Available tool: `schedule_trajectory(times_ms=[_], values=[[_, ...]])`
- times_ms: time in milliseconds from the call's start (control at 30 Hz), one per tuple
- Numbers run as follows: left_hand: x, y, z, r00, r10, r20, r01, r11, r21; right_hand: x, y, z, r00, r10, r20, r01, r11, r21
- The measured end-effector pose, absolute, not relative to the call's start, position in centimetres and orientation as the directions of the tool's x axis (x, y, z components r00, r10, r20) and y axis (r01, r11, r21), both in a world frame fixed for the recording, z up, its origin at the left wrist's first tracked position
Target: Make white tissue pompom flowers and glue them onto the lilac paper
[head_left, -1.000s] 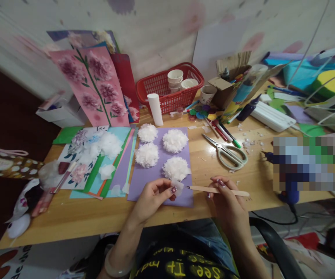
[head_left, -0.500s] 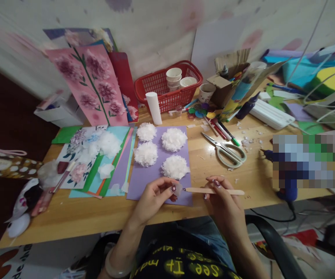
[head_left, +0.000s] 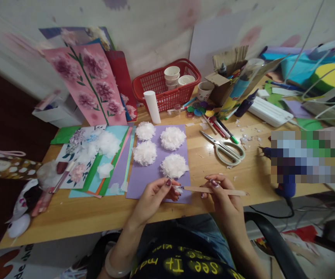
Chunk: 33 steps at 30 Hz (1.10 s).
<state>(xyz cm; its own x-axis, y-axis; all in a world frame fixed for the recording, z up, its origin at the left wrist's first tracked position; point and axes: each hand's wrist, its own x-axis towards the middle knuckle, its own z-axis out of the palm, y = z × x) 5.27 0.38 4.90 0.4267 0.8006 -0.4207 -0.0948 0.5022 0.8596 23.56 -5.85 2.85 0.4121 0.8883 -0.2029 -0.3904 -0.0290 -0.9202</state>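
Note:
Between the fingertips of my left hand (head_left: 155,193) is a small piece of white tissue paper (head_left: 177,189), pinched and partly hidden. My right hand (head_left: 224,193) grips a flat wooden stick (head_left: 196,189) lying nearly level, its dark tip touching the tissue. Just beyond my left hand lies a purple sheet of paper (head_left: 138,182). Several fluffy white paper flowers rest on it, the nearest flower (head_left: 174,166) right above my fingers. More white tissue (head_left: 108,143) is heaped on coloured sheets to the left.
Scissors (head_left: 224,149) lie right of the purple sheet, with pens (head_left: 221,128) behind them. A blue glue gun (head_left: 286,186), partly blurred out, is at the right. A white paper roll (head_left: 152,107) stands before a red basket (head_left: 167,91) of paper cups. A pink flower picture (head_left: 90,83) leans on the wall.
The stick's tip has come against the tissue, which is now crumpled around it instead of held flat. Both hands have moved slightly closer together.

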Motion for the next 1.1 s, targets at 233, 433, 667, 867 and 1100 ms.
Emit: schedule_trajectory(times_ms=[233,433,667,867,1100], values=[[5.5,0.5,5.0,0.338,0.863,-0.375,-0.036,0.410,0.911,23.7,-6.1,3.4,0.414,0.895,-0.166,-0.368,-0.003,-0.930],[5.3,0.4,4.9,0.307,0.896,-0.322,-0.054,0.354,0.934,24.1,-5.9,2.9,0.463,0.873,-0.157,-0.333,0.007,-0.943],[5.3,0.4,4.9,0.300,0.904,-0.306,-0.073,0.342,0.937,23.3,-5.5,2.7,0.376,0.907,-0.189,-0.416,-0.017,-0.909],[5.3,0.3,4.9,0.316,0.900,-0.300,-0.078,0.340,0.937,23.6,-5.6,2.3,0.349,0.914,-0.208,-0.391,-0.060,-0.918],[5.1,0.0,4.4,0.385,0.861,-0.333,-0.099,0.397,0.912,23.6,-5.9,2.8,0.377,0.904,-0.202,-0.410,-0.033,-0.912]])
